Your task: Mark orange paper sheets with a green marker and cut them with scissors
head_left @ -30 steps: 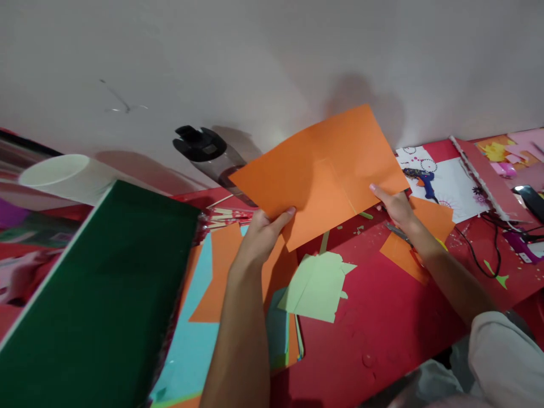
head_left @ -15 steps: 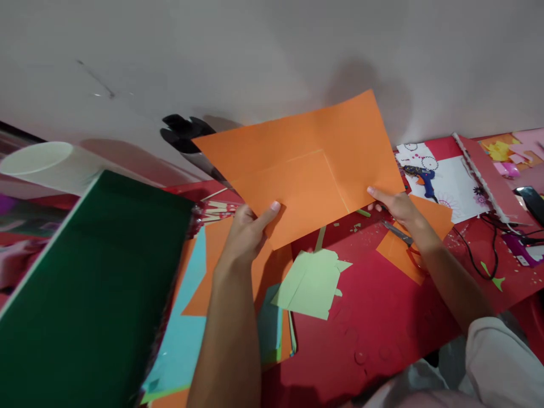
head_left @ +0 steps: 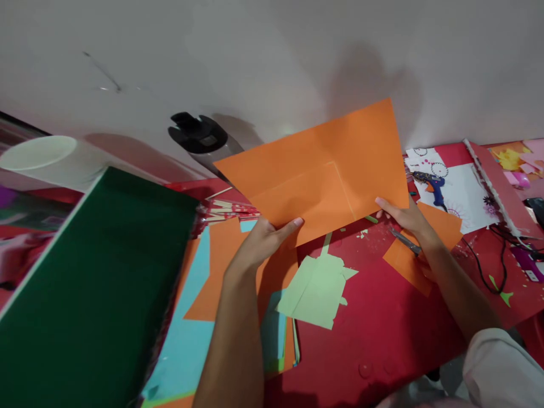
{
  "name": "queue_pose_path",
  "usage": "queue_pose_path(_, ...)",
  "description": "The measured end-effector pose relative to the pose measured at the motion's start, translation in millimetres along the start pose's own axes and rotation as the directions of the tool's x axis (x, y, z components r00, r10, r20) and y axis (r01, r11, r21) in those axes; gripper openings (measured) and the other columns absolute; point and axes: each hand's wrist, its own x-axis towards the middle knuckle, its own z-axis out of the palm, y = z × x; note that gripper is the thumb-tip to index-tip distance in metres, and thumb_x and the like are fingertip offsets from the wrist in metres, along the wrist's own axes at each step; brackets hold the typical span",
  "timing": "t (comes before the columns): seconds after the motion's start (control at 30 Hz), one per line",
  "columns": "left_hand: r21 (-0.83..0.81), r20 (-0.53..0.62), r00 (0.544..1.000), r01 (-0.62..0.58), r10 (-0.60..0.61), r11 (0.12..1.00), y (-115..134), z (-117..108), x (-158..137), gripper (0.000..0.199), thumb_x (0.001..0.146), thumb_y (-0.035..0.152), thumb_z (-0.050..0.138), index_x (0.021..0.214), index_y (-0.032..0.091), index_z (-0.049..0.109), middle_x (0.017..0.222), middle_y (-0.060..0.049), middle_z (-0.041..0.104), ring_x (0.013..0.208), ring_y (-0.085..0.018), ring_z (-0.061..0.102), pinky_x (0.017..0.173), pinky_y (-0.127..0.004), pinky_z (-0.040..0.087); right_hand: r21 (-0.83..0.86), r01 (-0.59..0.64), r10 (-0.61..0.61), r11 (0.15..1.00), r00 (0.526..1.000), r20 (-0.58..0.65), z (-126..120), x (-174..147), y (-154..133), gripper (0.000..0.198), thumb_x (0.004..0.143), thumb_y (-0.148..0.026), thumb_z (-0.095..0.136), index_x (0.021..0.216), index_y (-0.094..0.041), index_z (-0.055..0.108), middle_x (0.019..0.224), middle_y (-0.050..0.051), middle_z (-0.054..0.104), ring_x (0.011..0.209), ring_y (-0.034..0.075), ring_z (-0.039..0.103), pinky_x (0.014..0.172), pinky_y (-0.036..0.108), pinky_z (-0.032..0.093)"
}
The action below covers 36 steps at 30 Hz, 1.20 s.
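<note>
Orange sheet now clear of bottle lid; edges in left fingers, right fingers

Held sheet orange; table red; panel green.

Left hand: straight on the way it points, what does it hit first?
The orange sheet that the left hand already holds. Past that, probably the wall, but depth is unclear and the sheet hides what's directly behind it.

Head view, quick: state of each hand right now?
Left hand: closed, holding the large rectangular orange paper sheet.
Right hand: closed, holding that same sheet.
</note>
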Motion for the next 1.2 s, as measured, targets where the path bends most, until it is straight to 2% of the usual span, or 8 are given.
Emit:
queue_pose_path(0.13,-0.074,0.006,1.000,-0.005,0.005,0.997,-3,0,1,0.047,0.076,0.065,0.083,0.096,0.023,0.077,0.116,-0.012,0.081,0.121,-0.039,0.072,0.101,-0.045,0.061,0.008,0.073,-0.072,0.997,0.996,-0.057,-2,8,-2,0.044,0.083,-0.063,0.079,0.090,-0.020,0.073,0.065,0.003,0.072,0.053,0.015,0.059,0.051,0.027,0.044)
queue_pose_path(0.33,-0.221,-0.059,0.998,-0.029,0.016,0.975,1,20,2,0.048,0.076,0.057,0.086,0.104,0.020,0.075,0.115,-0.014,0.081,0.119,-0.037,0.072,0.101,-0.046,0.061,0.180,-0.069,0.025,0.981,0.971,0.237,19,-3,-1,0.058,0.077,-0.076,0.079,0.075,-0.019,0.071,0.069,0.006,0.072,0.047,0.010,0.046,0.045,0.028,0.033)
queue_pose_path(0.4,-0.225,-0.022,0.999,-0.038,0.034,0.973,5,30,2,0.045,0.077,0.056,0.085,0.101,0.020,0.075,0.110,-0.013,0.081,0.113,-0.036,0.074,0.097,-0.045,0.062,0.188,-0.124,0.082,0.974,0.973,0.216,37,-14,2,0.058,0.071,-0.077,0.083,0.067,-0.022,0.066,0.059,0.001,0.064,0.048,0.013,0.050,0.044,0.028,0.032)
queue_pose_path(0.5,-0.181,0.066,0.995,-0.065,0.079,0.981,10,43,0,0.038,0.083,0.055,0.079,0.098,0.021,0.076,0.104,-0.011,0.081,0.110,-0.033,0.074,0.096,-0.043,0.062,0.161,-0.199,0.186,0.967,0.978,0.092,63,-27,7,0.060,0.082,-0.071,0.079,0.054,-0.025,0.055,0.051,-0.001,0.053,0.051,0.014,0.050,0.050,0.030,0.038)
queue_pose_path(0.63,-0.127,0.070,0.996,-0.051,0.060,0.991,10,51,-2,0.038,0.085,0.055,0.076,0.100,0.021,0.076,0.096,-0.010,0.080,0.110,-0.034,0.074,0.090,-0.042,0.063,0.299,-0.149,0.165,0.943,0.986,-0.032,80,-29,16,0.052,0.081,-0.063,0.083,0.060,-0.024,0.056,0.056,-0.002,0.055,0.051,0.013,0.049,0.053,0.030,0.041)
queue_pose_path(0.83,-0.143,0.067,0.998,0.029,-0.019,0.989,5,42,1,0.033,0.081,0.051,0.077,0.093,0.021,0.077,0.084,-0.006,0.079,0.088,-0.031,0.074,0.073,-0.038,0.062,0.353,-0.170,0.157,0.920,0.985,0.066,83,-22,29,0.050,0.078,-0.068,0.081,0.069,-0.021,0.066,0.068,0.005,0.071,0.057,0.016,0.059,0.051,0.029,0.039)
queue_pose_path(1.03,-0.228,0.077,0.997,0.044,-0.027,0.973,2,37,7,0.031,0.079,0.045,0.078,0.094,0.019,0.078,0.095,-0.007,0.081,0.087,-0.029,0.075,0.077,-0.037,0.061,0.272,-0.219,0.172,0.937,0.967,0.188,82,-26,39,0.041,0.083,-0.059,0.076,0.074,-0.020,0.070,0.068,0.004,0.072,0.051,0.012,0.049,0.053,0.030,0.038)
queue_pose_path(1.2,-0.266,0.103,0.994,0.056,-0.029,0.962,-3,37,8,0.043,0.084,0.056,0.079,0.104,0.019,0.078,0.108,-0.010,0.082,0.108,-0.033,0.076,0.090,-0.040,0.062,0.320,-0.154,0.078,0.935,0.968,0.240,78,-23,31,0.025,0.078,-0.041,0.081,0.092,-0.021,0.075,0.082,0.005,0.078,0.060,0.016,0.061,0.054,0.030,0.045)
